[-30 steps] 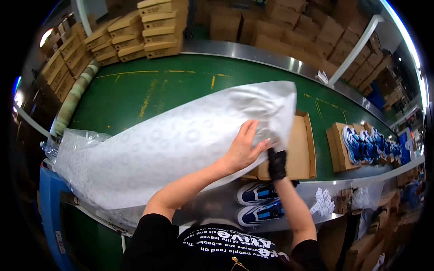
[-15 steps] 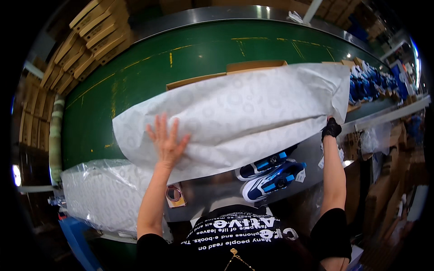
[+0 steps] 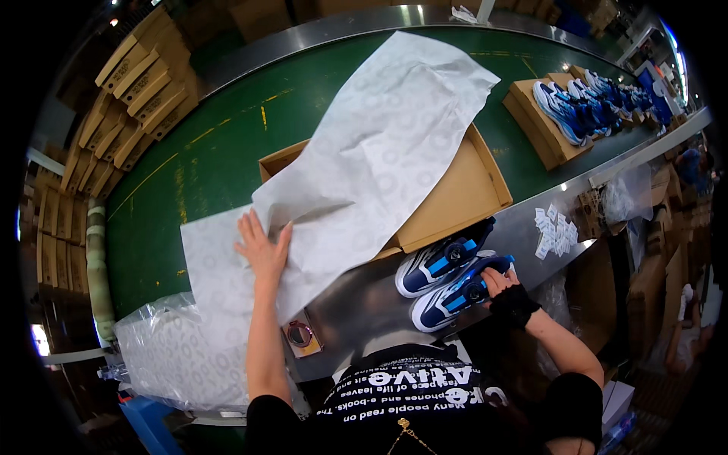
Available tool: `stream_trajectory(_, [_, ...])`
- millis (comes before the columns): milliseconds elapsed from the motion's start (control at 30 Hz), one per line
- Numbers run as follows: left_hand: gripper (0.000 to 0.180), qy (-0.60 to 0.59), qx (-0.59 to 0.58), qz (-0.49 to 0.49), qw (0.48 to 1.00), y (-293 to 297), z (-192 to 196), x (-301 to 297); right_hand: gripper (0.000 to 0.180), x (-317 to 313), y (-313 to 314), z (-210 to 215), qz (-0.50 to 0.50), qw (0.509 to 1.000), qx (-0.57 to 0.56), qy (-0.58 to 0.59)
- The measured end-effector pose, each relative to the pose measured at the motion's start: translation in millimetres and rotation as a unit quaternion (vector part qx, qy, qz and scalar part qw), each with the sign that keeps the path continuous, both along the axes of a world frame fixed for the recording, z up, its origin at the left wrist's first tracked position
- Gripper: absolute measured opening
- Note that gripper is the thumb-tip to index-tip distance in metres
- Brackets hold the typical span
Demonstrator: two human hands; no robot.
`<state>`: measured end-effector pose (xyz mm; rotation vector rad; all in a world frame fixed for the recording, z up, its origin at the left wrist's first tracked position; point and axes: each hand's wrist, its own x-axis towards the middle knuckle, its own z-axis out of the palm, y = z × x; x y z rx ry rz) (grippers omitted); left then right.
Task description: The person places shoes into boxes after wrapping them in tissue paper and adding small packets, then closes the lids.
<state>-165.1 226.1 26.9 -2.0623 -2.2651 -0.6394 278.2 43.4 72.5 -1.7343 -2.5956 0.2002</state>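
While the left hand (image 3: pixel 263 250), fingers spread, seemingly steadied the paper (image 3: pixel 379 163), the right hand (image 3: pixel 508 292) pinched the near shoe (image 3: pixel 449 300).

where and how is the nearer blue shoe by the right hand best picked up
Probably by the collar at the heel end, coming from the right: the nearer shoe points its toe left, and the other shoe sits close along its far side. The right hand has its fingers at that heel end.
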Motion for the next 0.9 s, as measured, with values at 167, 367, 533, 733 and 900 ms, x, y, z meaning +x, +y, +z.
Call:
stream_trajectory(167, [0.081,0.031,0.018,-0.008,0.999,40,22,14,0.026,-44,32,63,0.073,0.986,-0.148,0.029])
stream_trajectory(367, [0.078,0.085,0.060,-0.002,0.995,48,33,-12,0.028,-116,92,90,-0.090,0.832,-0.171,0.520])
stream_trajectory(533, [0.074,0.113,0.110,-0.028,0.987,46,53,-30,0.032,-156,182,76,-0.311,0.577,-0.257,0.709])
stream_trajectory(733, [0.071,0.142,0.111,-0.043,0.983,45,57,-39,0.032,-125,184,27,-0.465,0.435,-0.149,0.756])
stream_trajectory(900, [0.068,0.144,0.125,-0.075,0.979,57,69,-40,0.023,-190,190,41,-0.302,0.657,-0.185,0.665])
